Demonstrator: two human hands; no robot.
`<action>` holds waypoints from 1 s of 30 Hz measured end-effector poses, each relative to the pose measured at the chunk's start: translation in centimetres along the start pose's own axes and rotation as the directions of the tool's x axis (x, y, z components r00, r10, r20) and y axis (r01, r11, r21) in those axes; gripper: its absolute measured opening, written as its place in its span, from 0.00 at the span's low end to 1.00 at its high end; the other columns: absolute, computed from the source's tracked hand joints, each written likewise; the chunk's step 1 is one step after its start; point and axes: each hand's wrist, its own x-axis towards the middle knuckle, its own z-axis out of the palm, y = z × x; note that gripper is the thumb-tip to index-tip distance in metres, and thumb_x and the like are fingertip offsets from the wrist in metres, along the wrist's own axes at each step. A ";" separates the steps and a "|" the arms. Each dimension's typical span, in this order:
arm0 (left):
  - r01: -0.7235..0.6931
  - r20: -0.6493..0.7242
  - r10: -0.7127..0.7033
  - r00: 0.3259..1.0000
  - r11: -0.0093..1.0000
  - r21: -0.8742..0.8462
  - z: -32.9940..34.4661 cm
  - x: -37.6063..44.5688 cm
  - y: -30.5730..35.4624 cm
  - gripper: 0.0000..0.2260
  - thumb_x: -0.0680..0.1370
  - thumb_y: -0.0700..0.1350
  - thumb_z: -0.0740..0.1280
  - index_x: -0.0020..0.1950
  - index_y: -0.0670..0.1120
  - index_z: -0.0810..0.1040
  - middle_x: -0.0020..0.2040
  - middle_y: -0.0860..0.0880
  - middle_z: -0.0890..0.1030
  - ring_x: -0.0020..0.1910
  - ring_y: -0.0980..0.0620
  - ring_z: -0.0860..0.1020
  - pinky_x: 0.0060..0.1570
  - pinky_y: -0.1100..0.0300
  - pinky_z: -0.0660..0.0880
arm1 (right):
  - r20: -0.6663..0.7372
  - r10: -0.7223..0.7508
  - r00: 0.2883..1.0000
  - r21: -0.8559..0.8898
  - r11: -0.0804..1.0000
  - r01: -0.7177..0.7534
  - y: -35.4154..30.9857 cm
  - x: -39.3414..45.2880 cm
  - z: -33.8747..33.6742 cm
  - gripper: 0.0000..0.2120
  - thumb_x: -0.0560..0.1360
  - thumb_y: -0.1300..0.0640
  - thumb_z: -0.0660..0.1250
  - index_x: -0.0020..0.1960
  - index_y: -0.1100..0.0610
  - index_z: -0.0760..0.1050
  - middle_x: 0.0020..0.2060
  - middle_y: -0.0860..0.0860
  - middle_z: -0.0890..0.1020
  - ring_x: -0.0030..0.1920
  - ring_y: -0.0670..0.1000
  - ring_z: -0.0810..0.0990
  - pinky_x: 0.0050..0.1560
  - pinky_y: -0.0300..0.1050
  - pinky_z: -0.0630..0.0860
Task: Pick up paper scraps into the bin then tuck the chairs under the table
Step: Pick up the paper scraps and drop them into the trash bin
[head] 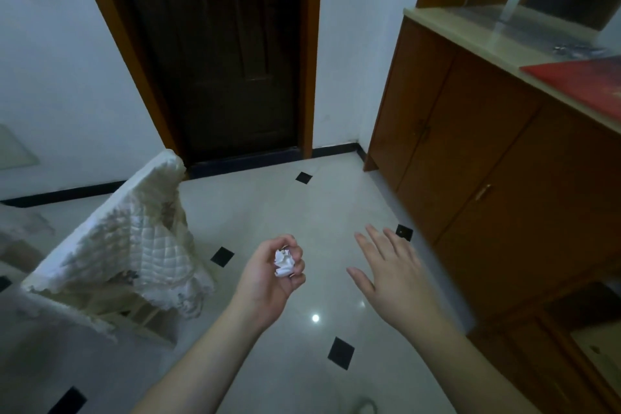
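Looking down from the head camera, I see a pale tiled floor (268, 205) with small black diamond insets running to a dark wooden door (232, 54), a brown wooden cabinet (487, 178) along the right whose counter carries a red sheet (584, 81), and a chair (111, 259) draped in a quilted cream cover at the left. My right hand (396, 276) hangs flat over the floor, fingers straight and spread, holding nothing. My left hand (272, 276) is curled tight around a crumpled white paper scrap (285, 264).

Two hands (268, 276), one paper scrap (284, 264), one chair (134, 245)
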 end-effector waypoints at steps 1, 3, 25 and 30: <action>-0.010 0.000 0.010 1.000 1.000 0.000 0.3 1.5 0.4 0.02 0.69 0.43 0.64 0.39 0.46 0.72 0.33 0.48 0.70 0.28 0.52 0.66 0.27 0.61 0.62 | 0.000 -0.005 1.000 -0.002 1.000 0.005 0.6 1.5 0.2 0.30 0.79 0.35 0.44 0.77 0.47 0.50 0.77 0.47 0.52 0.76 0.52 0.50 0.69 0.46 0.38; -0.028 -0.014 0.028 1.000 1.000 0.001 0.9 4.6 1.1 0.02 0.70 0.43 0.63 0.40 0.45 0.72 0.33 0.48 0.70 0.28 0.52 0.66 0.27 0.62 0.62 | -0.013 -0.008 1.000 0.000 1.000 0.008 1.9 4.7 0.9 0.31 0.78 0.34 0.43 0.77 0.47 0.52 0.77 0.48 0.55 0.76 0.53 0.52 0.70 0.47 0.41; -0.248 -0.297 0.199 0.934 0.959 -0.138 1.2 28.2 14.6 0.01 0.71 0.42 0.62 0.40 0.45 0.71 0.34 0.48 0.70 0.27 0.53 0.66 0.26 0.63 0.59 | 0.032 -0.386 0.922 0.063 0.921 0.383 1.8 39.5 1.3 0.30 0.79 0.36 0.46 0.77 0.46 0.48 0.77 0.48 0.51 0.76 0.52 0.47 0.73 0.49 0.41; -0.333 -0.344 0.263 0.902 0.929 -0.163 -3.9 32.1 19.6 0.01 0.71 0.42 0.63 0.40 0.45 0.72 0.33 0.48 0.71 0.28 0.53 0.66 0.28 0.62 0.59 | 0.042 -0.461 0.886 0.031 0.887 0.460 -4.8 47.4 2.7 0.31 0.78 0.35 0.47 0.77 0.46 0.48 0.77 0.48 0.51 0.76 0.53 0.48 0.73 0.49 0.42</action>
